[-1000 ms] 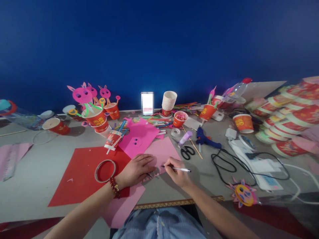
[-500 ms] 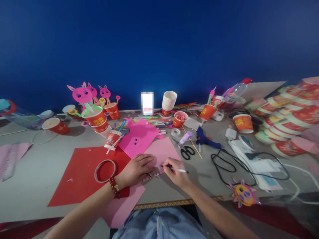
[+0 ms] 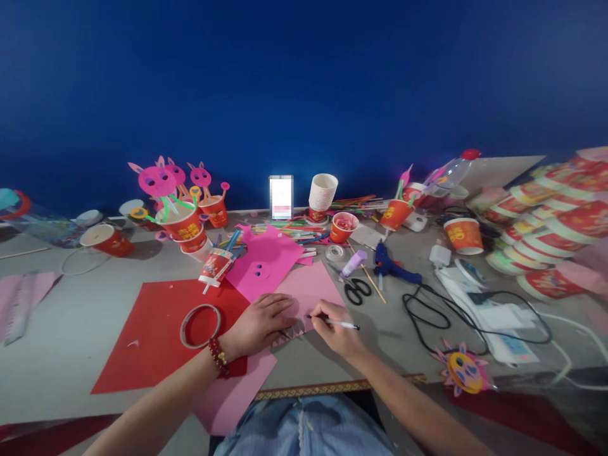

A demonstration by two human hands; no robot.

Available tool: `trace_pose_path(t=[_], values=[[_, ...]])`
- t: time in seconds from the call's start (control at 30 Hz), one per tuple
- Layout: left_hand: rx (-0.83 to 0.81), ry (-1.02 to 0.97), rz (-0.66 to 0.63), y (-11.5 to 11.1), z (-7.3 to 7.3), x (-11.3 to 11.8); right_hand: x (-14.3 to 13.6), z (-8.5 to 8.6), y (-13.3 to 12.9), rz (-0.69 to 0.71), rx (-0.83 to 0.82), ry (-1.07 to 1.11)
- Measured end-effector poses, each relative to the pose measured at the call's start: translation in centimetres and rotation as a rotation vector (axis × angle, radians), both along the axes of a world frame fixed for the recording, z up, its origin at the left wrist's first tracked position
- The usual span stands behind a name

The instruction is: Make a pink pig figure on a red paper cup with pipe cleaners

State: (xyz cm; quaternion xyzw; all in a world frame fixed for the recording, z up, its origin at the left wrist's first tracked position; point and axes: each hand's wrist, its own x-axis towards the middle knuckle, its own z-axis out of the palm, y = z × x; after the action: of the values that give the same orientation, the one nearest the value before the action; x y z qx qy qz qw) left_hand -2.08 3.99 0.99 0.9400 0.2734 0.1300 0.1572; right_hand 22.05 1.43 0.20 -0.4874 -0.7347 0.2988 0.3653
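My right hand (image 3: 336,326) is closed around a white pen (image 3: 346,325), its tip down at a light pink sheet of paper (image 3: 317,285). My left hand (image 3: 260,322) lies flat with fingers stretched over the left part of that sheet. The sheet's near edge is cut in a jagged line between my hands. Under and beside my left wrist are a red sheet (image 3: 137,342) and a roll of tape (image 3: 184,329). A bright pink sheet (image 3: 266,263) with two small dark ovals lies just beyond my left hand. Black-handled scissors (image 3: 358,291) rest right of the light pink sheet.
A purple glue stick (image 3: 354,263) and a blue glue gun (image 3: 396,266) lie to the right, near a power strip (image 3: 503,342) with looping cables. Paper-cup figures (image 3: 178,221) stand at the back left. Stacked cups (image 3: 560,221) lean far right. A lit screen (image 3: 282,196) stands at the back.
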Motion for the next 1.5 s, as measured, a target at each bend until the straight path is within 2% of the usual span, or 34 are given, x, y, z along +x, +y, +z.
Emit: trace_pose_path(t=[1.5], values=[[0.006,-0.003,-0.012,0.00,0.22,-0.05,0.41,0.09,-0.27,0.057,0.010,0.012]])
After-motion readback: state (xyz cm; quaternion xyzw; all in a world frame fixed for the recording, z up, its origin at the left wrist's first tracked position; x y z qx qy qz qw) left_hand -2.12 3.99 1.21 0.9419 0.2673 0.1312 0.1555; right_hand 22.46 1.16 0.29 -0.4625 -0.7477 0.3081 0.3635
